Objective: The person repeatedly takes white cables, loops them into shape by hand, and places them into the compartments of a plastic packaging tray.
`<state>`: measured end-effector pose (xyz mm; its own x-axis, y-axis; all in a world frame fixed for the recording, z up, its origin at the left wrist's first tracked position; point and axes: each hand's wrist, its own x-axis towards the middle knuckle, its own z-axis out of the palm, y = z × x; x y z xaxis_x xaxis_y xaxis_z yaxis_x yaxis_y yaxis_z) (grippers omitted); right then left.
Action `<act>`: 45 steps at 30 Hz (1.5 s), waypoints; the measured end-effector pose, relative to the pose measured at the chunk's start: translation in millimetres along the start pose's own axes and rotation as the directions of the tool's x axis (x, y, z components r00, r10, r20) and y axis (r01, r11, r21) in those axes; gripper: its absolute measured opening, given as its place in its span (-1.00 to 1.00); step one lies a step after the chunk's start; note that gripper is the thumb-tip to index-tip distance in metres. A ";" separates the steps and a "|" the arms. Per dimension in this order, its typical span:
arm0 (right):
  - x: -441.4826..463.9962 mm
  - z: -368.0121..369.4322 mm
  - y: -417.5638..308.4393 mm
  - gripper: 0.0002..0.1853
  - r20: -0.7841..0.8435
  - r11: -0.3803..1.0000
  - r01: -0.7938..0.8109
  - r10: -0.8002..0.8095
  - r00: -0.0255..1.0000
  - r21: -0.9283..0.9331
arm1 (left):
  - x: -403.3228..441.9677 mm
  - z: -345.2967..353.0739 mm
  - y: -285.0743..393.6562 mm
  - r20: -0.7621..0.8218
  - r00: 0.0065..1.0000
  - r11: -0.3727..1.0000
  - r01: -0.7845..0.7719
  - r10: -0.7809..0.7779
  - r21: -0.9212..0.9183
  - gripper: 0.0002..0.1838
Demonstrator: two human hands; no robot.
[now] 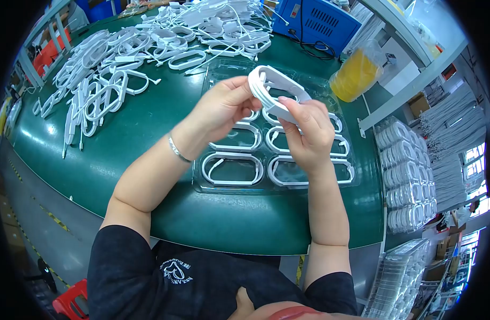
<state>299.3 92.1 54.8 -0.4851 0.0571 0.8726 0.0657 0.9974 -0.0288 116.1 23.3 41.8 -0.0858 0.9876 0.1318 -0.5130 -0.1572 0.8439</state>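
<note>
A coiled white cable (263, 97) with a flat white band is held up between my two hands, over a clear plastic tray (277, 188). My left hand (223, 106) pinches the coil at its left end. On its right side, my right hand (310, 128) grips the band with thumb and fingers. Below, the tray carries several white cable coils, among them one at the front left (233, 184) and one at the front right (309, 184), each lying in its own oval pocket. My hands and the raised coil hide part of the tray's back rows.
A large heap of white coiled cables (149, 42) covers the back and left of the green table (213, 218). At the back right stand a blue machine (314, 24) and a yellow roll in plastic (356, 76). Stacked trays of coils (407, 176) stand beyond the right edge.
</note>
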 end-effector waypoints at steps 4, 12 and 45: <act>3.5 -10.1 4.3 -0.59 0.071 0.997 0.024 -0.019 0.997 -0.074 | 5.5 -24.6 39.0 0.212 0.975 0.880 -0.042 -0.067 0.473 -0.68; -2.1 2.9 1.4 -0.52 0.041 0.876 -0.070 0.101 0.994 -0.477 | 9.4 -17.3 24.1 -0.073 0.994 0.817 -0.028 0.085 0.576 -0.68; -29.3 5.5 48.8 -0.85 -0.022 0.616 -0.769 0.783 0.622 0.173 | 10.8 -13.8 2.0 -0.033 0.990 0.803 -0.090 0.134 0.589 -0.70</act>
<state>312.0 139.3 25.1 -0.2315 0.8154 0.5306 0.2624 0.5775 -0.7731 102.4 33.6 37.7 -0.1815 0.9569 0.2269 0.0981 -0.2119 0.9723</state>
